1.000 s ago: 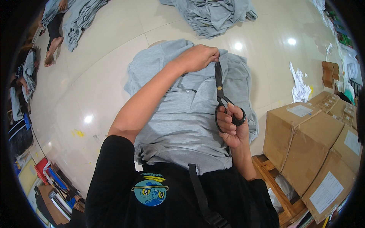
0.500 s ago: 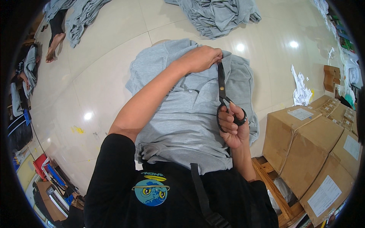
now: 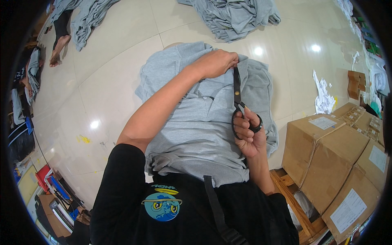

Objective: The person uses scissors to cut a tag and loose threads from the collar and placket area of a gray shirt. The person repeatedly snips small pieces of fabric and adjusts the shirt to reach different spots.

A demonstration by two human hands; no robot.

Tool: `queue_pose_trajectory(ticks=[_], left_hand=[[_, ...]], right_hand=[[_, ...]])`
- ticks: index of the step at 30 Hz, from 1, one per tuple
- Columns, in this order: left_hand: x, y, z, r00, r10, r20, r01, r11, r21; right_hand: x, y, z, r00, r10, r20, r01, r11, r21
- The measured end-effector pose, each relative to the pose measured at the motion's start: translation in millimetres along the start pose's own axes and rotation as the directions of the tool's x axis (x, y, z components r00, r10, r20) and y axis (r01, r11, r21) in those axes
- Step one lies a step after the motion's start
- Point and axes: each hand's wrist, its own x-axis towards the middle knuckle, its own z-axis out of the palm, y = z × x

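Snipping stage, seemingly, centre frame!
Left hand (image 3: 219,63) pinches grey garment (image 3: 190,112), right hand (image 3: 250,134) grips black scissors (image 3: 237,93); next cut probably wants steadiness.

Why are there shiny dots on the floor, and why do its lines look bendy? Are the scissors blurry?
In the head view, the tiled floor shows glare spots, probably reflected lamps; that head view is a fisheye, so straight lines curve and the corners go black; in the same view, the black scissors in the right hand look fairly sharp.
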Motion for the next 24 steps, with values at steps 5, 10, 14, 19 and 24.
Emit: queue_pose_trajectory(ticks=[5,10,14,19,24], left_hand=[[-1,5,-4,1.000,-0.002,-0.002,0.002,1.000,-0.009],[-2,4,-2,1.000,0.005,-0.022,-0.006,0.999,-0.041],[-2,6,-3,1.000,-0.018,-0.015,0.017,1.000,-0.023],[-3,4,-1,1.000,-0.007,-0.021,0.006,1.000,-0.015],[-5,4,-2,1.000,0.013,-0.008,-0.013,1.000,-0.013]], right_hand=[[-1,2,0,1.000,-0.013,-0.012,0.013,1.000,-0.012],[0,2,2,1.000,-0.018,-0.004,0.018,1.000,-0.016],[1,4,2,0.999,-0.033,-0.016,0.033,0.999,0.017],[3,2,0,1.000,-0.024,0.009,0.024,0.999,0.025],[3,1,-10,0.999,-0.015,0.045,0.013,0.998,0.061]])
